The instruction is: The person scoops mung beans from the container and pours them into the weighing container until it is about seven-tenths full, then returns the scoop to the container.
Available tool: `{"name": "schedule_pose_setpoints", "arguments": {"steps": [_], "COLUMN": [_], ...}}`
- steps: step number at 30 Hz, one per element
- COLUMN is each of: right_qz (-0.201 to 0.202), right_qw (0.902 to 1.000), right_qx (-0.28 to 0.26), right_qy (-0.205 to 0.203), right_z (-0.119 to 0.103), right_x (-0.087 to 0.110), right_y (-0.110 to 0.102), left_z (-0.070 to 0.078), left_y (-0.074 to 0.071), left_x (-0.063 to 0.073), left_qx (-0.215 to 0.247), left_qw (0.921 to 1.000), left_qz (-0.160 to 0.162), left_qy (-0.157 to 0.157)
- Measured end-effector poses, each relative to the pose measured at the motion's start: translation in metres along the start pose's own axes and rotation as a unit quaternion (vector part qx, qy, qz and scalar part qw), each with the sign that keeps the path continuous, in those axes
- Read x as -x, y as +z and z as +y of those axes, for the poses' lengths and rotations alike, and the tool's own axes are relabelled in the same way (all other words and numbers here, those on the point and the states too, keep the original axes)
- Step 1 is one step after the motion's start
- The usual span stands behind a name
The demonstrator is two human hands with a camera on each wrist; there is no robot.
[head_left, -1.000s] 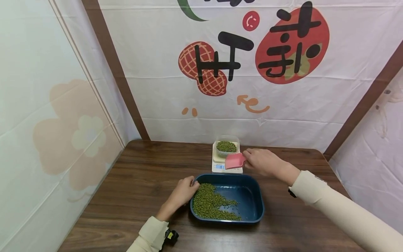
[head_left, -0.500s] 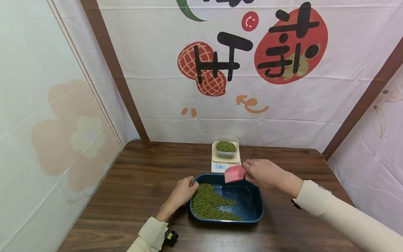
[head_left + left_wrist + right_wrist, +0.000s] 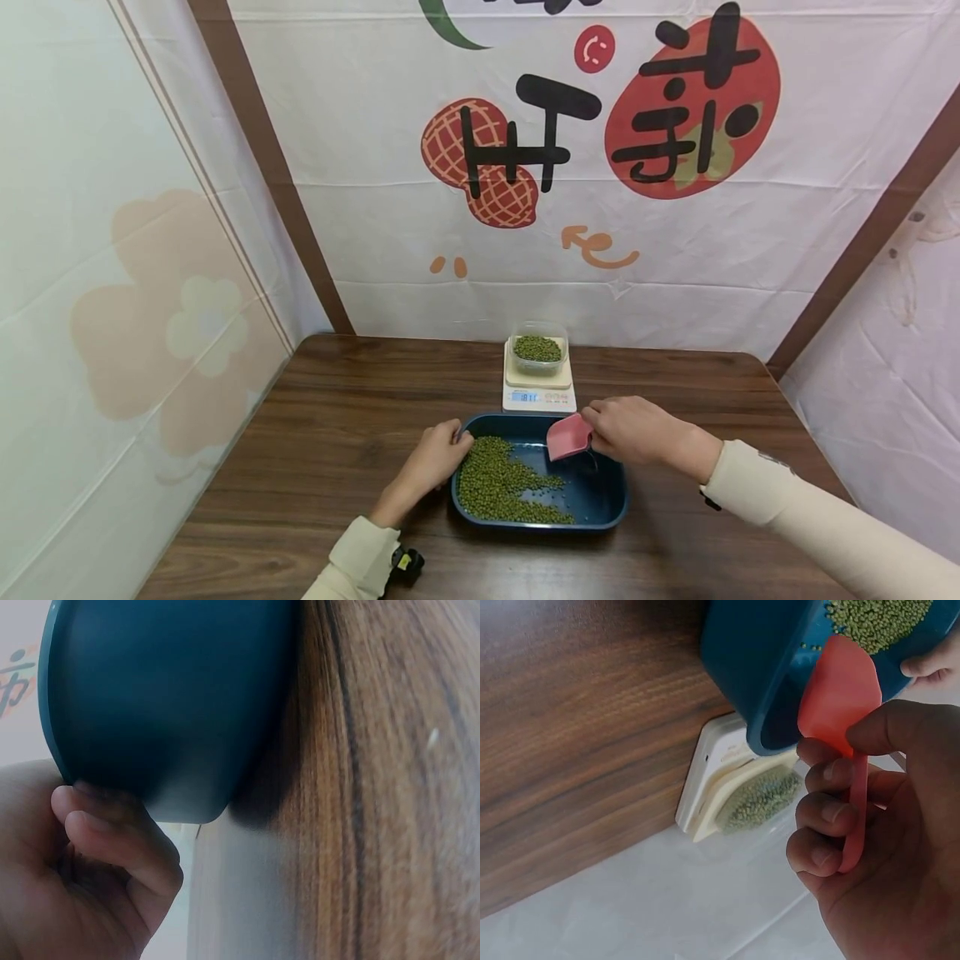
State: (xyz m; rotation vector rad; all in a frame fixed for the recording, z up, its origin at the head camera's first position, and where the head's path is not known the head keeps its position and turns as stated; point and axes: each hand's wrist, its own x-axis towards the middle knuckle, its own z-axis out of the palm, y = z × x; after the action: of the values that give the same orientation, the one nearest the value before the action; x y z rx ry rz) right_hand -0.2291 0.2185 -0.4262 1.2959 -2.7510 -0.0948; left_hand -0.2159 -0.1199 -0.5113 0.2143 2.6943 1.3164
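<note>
A pink scoop (image 3: 568, 437) is held by its handle in my right hand (image 3: 630, 429), over the right back part of a blue basin (image 3: 615, 500). In the right wrist view the fingers curl round the handle of the scoop (image 3: 841, 686), and no beans show in it. Green mung beans (image 3: 495, 483) cover the left side of the basin and thin out toward the right. My left hand (image 3: 435, 454) grips the basin's left rim near the back corner. The left wrist view shows its fingertips (image 3: 94, 821) at the rim, against the outer wall.
Behind the basin a white kitchen scale (image 3: 536, 400) with a lit display carries a clear plastic box (image 3: 538, 367) of mung beans. All stand on a brown wooden table (image 3: 360, 400). A printed cloth (image 3: 420, 300) hangs at the table's back edge.
My right hand has brought the scoop from in front of the clear box, over the scale, down and forward to the basin. The left hand has stayed on the rim.
</note>
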Motion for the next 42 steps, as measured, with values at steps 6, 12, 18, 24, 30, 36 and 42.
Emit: {"name": "schedule_pose_setpoints", "arguments": {"steps": [6, 12, 18, 24, 30, 36, 42], "right_qz": [-0.017, -0.028, -0.032, -0.030, -0.030, -0.024, -0.049], "right_qw": [0.9998, 0.9995, 0.9993, 0.9991, 0.9982, 0.9966, 0.9958], "right_qx": [-0.004, -0.010, -0.016, -0.007, 0.003, 0.016, 0.016], "right_qy": [-0.003, -0.006, -0.009, -0.029, -0.052, -0.077, -0.076], "right_z": [-0.001, -0.001, -0.003, -0.009, -0.015, -0.018, -0.024], "right_x": [0.002, 0.001, -0.006, -0.015, -0.025, -0.035, -0.045], "right_y": [0.010, 0.020, 0.020, 0.019, 0.020, 0.020, 0.017], "left_z": [0.001, 0.000, -0.001, -0.001, -0.001, -0.001, 0.000], "left_y": [0.001, 0.001, 0.001, 0.001, 0.001, 0.000, 0.000], "left_x": [-0.001, 0.000, 0.000, -0.001, -0.001, -0.001, 0.000], "left_qx": [0.003, 0.007, 0.006, 0.004, 0.001, 0.004, 0.002], "left_qw": [1.0000, 1.0000, 1.0000, 1.0000, 1.0000, 1.0000, 1.0000], "left_qz": [0.001, -0.001, 0.000, 0.000, -0.001, 0.001, 0.001], "left_qy": [0.001, 0.001, 0.001, -0.002, 0.001, 0.000, -0.003]}}
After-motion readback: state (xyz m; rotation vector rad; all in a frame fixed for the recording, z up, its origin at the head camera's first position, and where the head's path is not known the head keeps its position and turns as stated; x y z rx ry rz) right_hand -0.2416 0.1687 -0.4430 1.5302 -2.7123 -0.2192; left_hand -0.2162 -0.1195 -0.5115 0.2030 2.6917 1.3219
